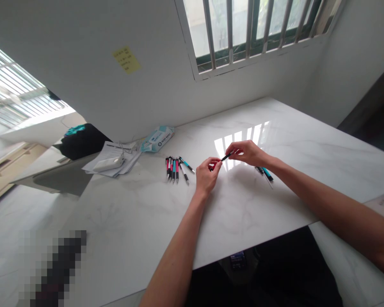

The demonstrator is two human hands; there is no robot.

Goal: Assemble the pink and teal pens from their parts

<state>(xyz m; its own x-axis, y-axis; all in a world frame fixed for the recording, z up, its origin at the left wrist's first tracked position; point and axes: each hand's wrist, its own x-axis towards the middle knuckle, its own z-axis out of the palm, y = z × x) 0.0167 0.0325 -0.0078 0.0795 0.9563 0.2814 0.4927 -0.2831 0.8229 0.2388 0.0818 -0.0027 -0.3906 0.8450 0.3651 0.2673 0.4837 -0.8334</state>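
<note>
Both hands are pinching one pen [224, 158] above mid-table [121, 221] — left hand [207, 174] gripping its red end, right hand [246, 152] its black end. Pen row [176, 167] is lying left, teal pen [266, 172] right — bare marble toward the near edge.

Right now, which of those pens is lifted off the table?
The black pen held between the left hand and right hand. The bunch of pens to its left and the teal pen by the right wrist lie flat on the table.

Two hands, left hand [207, 175] and right hand [247, 152], one pen [225, 157] between them, roughly seven pens [176, 166] clustered, two loose pens [265, 172], one wipes pack [157, 138], one yellow note [126, 59].
</note>
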